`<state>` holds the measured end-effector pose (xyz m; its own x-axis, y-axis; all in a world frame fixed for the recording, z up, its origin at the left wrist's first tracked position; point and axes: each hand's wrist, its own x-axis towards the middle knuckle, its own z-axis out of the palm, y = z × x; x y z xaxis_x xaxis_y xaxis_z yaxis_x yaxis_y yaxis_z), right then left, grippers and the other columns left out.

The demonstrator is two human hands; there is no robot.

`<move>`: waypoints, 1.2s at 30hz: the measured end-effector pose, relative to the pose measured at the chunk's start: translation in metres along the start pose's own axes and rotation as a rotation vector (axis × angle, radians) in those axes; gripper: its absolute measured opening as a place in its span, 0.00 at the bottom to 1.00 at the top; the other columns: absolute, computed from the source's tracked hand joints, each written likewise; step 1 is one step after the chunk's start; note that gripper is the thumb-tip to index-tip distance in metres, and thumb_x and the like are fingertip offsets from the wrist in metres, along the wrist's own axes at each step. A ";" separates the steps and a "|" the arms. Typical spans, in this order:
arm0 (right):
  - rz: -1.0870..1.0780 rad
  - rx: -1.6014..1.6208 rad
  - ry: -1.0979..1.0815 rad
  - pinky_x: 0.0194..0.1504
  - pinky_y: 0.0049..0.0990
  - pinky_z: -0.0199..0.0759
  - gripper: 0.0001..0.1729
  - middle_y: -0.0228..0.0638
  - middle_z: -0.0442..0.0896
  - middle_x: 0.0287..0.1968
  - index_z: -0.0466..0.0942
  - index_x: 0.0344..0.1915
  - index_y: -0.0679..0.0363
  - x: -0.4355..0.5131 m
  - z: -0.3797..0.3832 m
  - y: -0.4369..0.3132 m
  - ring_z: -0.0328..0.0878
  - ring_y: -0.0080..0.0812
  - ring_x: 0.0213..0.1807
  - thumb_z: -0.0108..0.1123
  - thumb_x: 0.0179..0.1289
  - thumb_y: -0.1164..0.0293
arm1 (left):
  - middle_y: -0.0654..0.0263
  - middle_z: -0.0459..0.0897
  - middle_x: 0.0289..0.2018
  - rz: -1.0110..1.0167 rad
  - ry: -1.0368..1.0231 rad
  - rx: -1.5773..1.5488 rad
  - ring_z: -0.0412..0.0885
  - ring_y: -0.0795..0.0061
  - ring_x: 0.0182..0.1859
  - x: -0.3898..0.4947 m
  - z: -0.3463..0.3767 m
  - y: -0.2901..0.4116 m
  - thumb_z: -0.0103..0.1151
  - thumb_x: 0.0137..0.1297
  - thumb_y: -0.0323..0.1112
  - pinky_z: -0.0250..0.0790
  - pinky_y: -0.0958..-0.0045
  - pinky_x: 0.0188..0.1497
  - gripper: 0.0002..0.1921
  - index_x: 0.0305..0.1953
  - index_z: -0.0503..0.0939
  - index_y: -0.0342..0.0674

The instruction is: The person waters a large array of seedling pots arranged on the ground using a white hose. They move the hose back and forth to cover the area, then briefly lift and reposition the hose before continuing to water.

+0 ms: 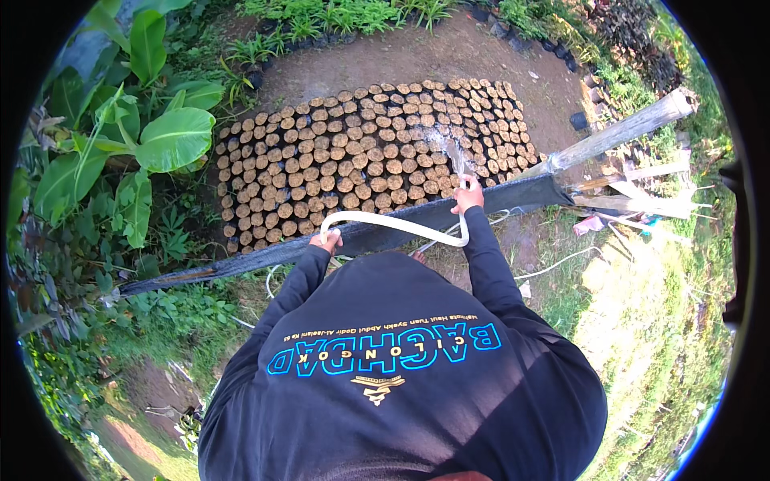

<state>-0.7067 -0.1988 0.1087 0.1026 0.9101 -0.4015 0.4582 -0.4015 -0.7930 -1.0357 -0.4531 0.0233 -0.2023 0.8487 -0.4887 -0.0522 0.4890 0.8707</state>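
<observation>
My right hand (468, 196) is closed around the end of a white hose (394, 220), above the dark shade-net edge. Water (457, 157) sprays from the hose end onto rows of soil-filled black polybags (337, 156) on the ground. The hose bends in a loop between my hands. My left hand (328, 240) grips it farther along, at the near side of the net. The polybags stand packed together beyond the net, their brown tops showing.
A low dark net barrier (240, 263) runs across before me, tied to a bamboo pole (625, 129) at right. Broad-leaved plants (174, 139) crowd the left. Potted seedlings (304, 27) line the far side. More hose (565, 260) lies on the grass.
</observation>
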 end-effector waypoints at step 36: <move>-0.048 0.052 0.148 0.14 0.28 0.75 0.24 0.32 0.71 0.28 0.68 0.55 0.49 0.072 -0.083 -0.015 0.70 0.25 0.19 0.55 0.57 0.77 | 0.69 0.82 0.30 -0.023 -0.247 -0.033 0.77 0.83 0.27 -0.014 0.007 0.076 0.58 0.65 0.48 0.69 0.79 0.30 0.17 0.39 0.80 0.39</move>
<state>-0.6328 -0.1191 0.1301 0.2121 0.9320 -0.2939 0.4201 -0.3585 -0.8337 -1.0296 -0.4263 0.0957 0.0443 0.8626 -0.5039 -0.0866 0.5058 0.8583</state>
